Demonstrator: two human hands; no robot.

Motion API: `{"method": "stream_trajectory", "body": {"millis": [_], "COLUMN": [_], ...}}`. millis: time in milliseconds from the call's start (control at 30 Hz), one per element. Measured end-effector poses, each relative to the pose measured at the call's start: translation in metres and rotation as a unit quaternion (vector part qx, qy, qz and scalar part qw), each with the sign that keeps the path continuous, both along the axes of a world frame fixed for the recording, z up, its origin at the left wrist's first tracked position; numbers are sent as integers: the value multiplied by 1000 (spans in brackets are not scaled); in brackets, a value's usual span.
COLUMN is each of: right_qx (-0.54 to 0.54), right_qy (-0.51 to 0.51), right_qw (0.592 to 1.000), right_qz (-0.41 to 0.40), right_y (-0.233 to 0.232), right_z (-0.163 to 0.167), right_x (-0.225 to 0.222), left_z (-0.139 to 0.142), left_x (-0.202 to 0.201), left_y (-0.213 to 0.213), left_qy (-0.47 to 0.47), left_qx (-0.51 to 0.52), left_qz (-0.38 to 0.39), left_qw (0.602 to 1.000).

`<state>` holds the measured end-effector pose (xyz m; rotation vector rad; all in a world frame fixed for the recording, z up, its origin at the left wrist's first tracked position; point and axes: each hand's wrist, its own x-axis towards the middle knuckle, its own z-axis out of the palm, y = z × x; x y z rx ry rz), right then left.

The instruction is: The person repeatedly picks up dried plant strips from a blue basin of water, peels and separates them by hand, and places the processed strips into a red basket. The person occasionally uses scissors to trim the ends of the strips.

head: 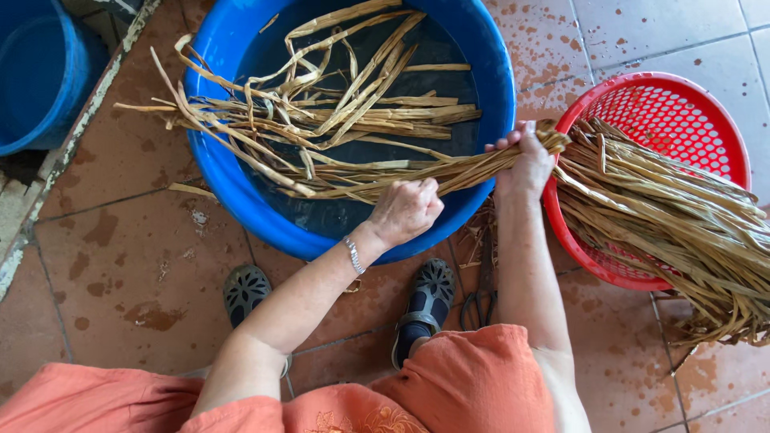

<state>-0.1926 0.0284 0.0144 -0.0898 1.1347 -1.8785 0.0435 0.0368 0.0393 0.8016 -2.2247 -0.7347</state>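
Two hands, left hand (405,210) and right hand (525,164), clamped on one bundle of tan strips (473,168) over one blue basin (241,192); one red basket (726,136) beside basin.

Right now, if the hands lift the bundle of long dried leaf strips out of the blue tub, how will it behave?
The strips are probably floppy: they sag and curl between the left hand and the right hand. They look wet from the blue tub, so perhaps slippery and heavier. Loose ends may snag.

You are in a home yard or wash area: wet tiled floor (136,265), blue plastic basin (489,72), red basket (642,96) of dried leaf strips (666,216).
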Motion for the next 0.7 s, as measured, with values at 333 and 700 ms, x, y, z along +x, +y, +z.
{"method": "stream_trajectory", "body": {"millis": [333,700], "right_qx": [44,49], "right_qy": [2,25], "right_qw": [994,991], "right_qz": [-96,-122], "right_y": [-12,-21], "right_z": [-8,-11], "right_x": [-70,-112], "left_z": [4,10], "left_x": [66,128], "left_y": [10,-4], "left_qy": [-41,-81], "left_qx": [-41,-3], "left_qz": [-39,-51], "left_qw": [998,995]}}
